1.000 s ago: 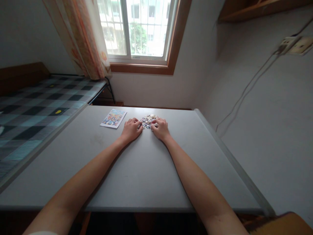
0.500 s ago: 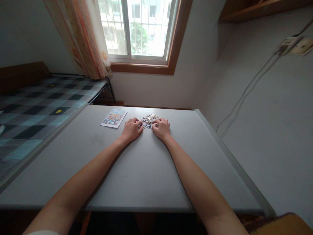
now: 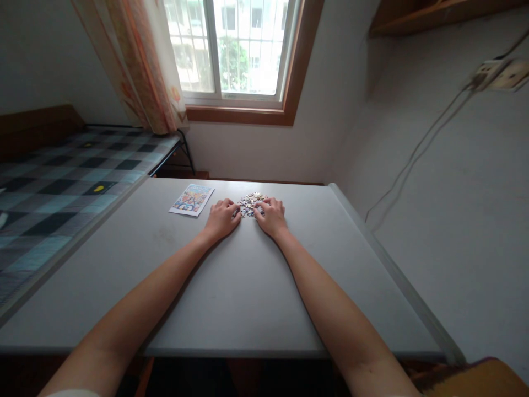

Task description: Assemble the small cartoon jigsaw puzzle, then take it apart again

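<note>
Small loose jigsaw puzzle pieces [image 3: 252,199] lie in a heap near the far edge of the grey-white table [image 3: 231,292]. At the heap's left side, my left hand [image 3: 223,216] rests with curled fingers, and a few pieces show between thumb and forefinger. My right hand [image 3: 271,215] is bent round pieces at the right side of the heap, its thumb and forefinger close together. The undersides of both hands are hidden. Left of my left hand lies a colourful picture sheet [image 3: 192,199] with a white border, flat on the table.
Along the left stands a bed with a checked cover [image 3: 95,162]. Behind the table are a window [image 3: 248,52] and an orange curtain [image 3: 144,71]. A cable [image 3: 409,162] hangs from a wall socket [image 3: 491,75] at the right. A chair back [image 3: 487,380] shows at the lower right.
My right hand has moved slightly left and forward against the heap, its thumb shifting among the pieces. My left hand has hardly moved. The picture sheet stays in place.
</note>
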Tool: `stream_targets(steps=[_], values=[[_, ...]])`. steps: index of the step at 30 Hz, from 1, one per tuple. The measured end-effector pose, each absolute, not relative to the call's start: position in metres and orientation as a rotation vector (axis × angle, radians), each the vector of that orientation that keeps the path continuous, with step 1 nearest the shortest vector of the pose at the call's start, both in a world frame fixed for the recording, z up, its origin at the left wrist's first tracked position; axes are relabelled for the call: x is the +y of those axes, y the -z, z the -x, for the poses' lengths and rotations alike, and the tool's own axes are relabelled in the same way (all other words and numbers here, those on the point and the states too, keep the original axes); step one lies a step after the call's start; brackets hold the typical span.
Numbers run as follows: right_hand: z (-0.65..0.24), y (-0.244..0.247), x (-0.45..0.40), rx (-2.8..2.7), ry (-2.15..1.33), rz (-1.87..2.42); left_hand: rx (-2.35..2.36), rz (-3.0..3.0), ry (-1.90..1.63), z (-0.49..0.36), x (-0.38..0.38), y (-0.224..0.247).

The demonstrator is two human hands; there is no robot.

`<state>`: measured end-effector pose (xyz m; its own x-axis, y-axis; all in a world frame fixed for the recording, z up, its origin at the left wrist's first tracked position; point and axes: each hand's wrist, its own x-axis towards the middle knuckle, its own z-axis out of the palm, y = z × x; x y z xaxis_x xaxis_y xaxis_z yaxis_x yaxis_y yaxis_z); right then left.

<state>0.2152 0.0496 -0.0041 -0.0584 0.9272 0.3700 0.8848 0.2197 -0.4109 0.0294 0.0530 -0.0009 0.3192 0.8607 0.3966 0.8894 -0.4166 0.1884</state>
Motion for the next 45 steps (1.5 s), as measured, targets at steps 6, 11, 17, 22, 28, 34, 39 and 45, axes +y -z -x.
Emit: stream_targets(steps=[6, 11, 17, 22, 28, 34, 39, 45], values=[[-0.215, 0.0035, 0.0487, -2.02, -0.121, 1.658, -1.663, 2.509, 0.696, -0.0293, 0.0533, 0.0007], [-0.2155, 0.0039, 0.049, -2.018, -0.109, 1.677, -1.675, 2.51, 0.696, -0.0295, 0.0534, 0.0009], [-0.2152, 0.0035, 0.048, -2.11, -0.105, 1.635, -1.661, 2.506, 0.688, -0.0295, 0.0532, 0.0009], [-0.2158, 0.0039, 0.048, -2.078, -0.106, 1.633, -1.665, 2.507, 0.685, -0.0295, 0.0537, 0.0012], [-0.2158, 0.004, 0.0483, -2.035, -0.127, 1.625, -1.663, 2.505, 0.681, -0.0296, 0.0535, 0.001], [-0.2156, 0.0036, 0.0487, -2.005, -0.148, 1.634, -1.668, 2.511, 0.698, -0.0299, 0.053, 0.0002], [-0.2154, 0.0034, 0.0484, -2.002, -0.131, 1.639, -1.659, 2.505, 0.691, -0.0296, 0.0536, 0.0011], [-0.2152, 0.0019, 0.0476, -2.019, -0.124, 1.646, -1.657, 2.504, 0.699, -0.0294, 0.0542, 0.002]])
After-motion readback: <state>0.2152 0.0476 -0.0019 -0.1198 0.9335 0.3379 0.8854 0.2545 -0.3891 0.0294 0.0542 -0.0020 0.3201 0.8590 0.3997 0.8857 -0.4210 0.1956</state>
